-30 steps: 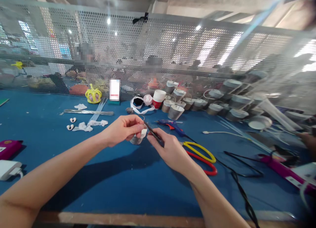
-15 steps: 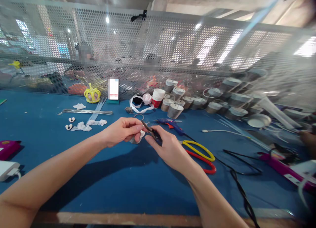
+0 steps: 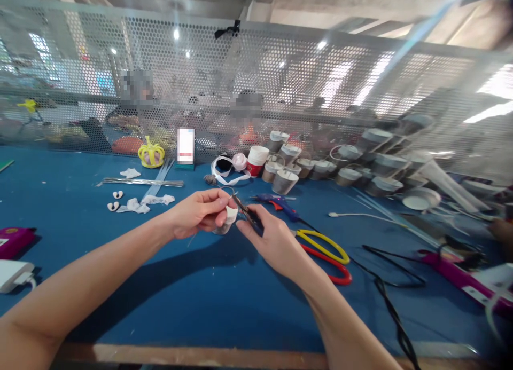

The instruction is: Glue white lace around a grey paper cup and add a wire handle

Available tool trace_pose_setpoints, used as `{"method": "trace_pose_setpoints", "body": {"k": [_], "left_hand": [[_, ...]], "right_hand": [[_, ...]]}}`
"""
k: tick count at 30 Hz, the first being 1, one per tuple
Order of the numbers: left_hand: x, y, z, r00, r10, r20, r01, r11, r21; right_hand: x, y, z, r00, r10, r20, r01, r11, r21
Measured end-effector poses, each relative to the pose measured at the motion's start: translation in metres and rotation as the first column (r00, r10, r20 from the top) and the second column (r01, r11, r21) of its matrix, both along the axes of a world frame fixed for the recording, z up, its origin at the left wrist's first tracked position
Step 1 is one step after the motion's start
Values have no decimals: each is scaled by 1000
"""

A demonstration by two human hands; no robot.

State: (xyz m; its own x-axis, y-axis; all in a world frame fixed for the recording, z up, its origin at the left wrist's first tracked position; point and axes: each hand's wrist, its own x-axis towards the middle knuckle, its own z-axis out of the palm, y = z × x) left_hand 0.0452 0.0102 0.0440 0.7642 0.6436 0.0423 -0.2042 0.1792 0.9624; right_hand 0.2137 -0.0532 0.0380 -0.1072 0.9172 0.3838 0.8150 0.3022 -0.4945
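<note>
My left hand (image 3: 198,212) is closed, thumb and fingers pinched at the rim of a small grey bucket (image 3: 223,229) with a white lining. Part of the bucket is hidden behind the fingers. A thin wire handle (image 3: 228,188) arches above it, and a fine wire end (image 3: 192,239) hangs below the hand. My right hand (image 3: 269,231) is wrapped around dark pliers (image 3: 242,205), whose jaws point up and left at the wire by the left fingertips. Beside the right wrist lie scissors (image 3: 324,245) with yellow and red handles, their blades mostly hidden.
Behind my hands lies a blue glue gun (image 3: 278,203). Several small buckets (image 3: 284,182) stand along the perforated screen (image 3: 280,65), near paper cups (image 3: 257,155) and white ribbon (image 3: 230,179). To the left are metal wires (image 3: 143,182) and white scraps (image 3: 134,205). Black cable (image 3: 390,306) crosses the right side.
The left fingers have shifted slightly, so more of the bucket's white lining shows. The plier jaws have tipped up a little at the wire. Elsewhere the view has only drifted slightly.
</note>
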Motion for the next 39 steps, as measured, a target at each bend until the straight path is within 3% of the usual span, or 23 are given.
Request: {"method": "trace_pose_setpoints", "body": {"k": [4, 10, 17, 21, 24, 27, 31, 34, 39], "left_hand": [[1, 0, -2, 999, -34, 22, 35, 998, -53], [3, -2, -3, 1000, -10, 7, 10, 999, -32], [6, -4, -1, 998, 48, -42, -45, 998, 52], [7, -5, -2, 988, 130, -85, -113, 978, 176], [8, -4, -4, 967, 227, -113, -173, 916, 363], [8, -5, -6, 933, 339, -124, -217, 801, 559], [7, -7, -4, 889, 436, -143, -242, 710, 661], [7, -8, -2, 895, 421, -149, -233, 725, 648], [8, -7, -1, 937, 304, -175, -180, 845, 504]], "right_hand": [[0, 0, -1, 1000, 2, -9, -2, 1000, 6], [-1, 0, 0, 999, -12, -34, 12, 1000, 7], [-1, -1, 0, 998, -17, -67, 16, 1000, -15], [0, -1, 0, 997, -12, -70, 10, 1000, -29], [0, -1, -1, 998, -8, -62, 6, 999, -39], [-1, -1, 0, 999, -17, -47, 15, 999, -45], [-2, -1, 0, 999, -32, -27, 31, 999, -43], [-2, 0, -1, 999, -36, -12, 35, 999, -27], [-2, 1, -5, 998, -55, 4, 55, 998, -30]]}}
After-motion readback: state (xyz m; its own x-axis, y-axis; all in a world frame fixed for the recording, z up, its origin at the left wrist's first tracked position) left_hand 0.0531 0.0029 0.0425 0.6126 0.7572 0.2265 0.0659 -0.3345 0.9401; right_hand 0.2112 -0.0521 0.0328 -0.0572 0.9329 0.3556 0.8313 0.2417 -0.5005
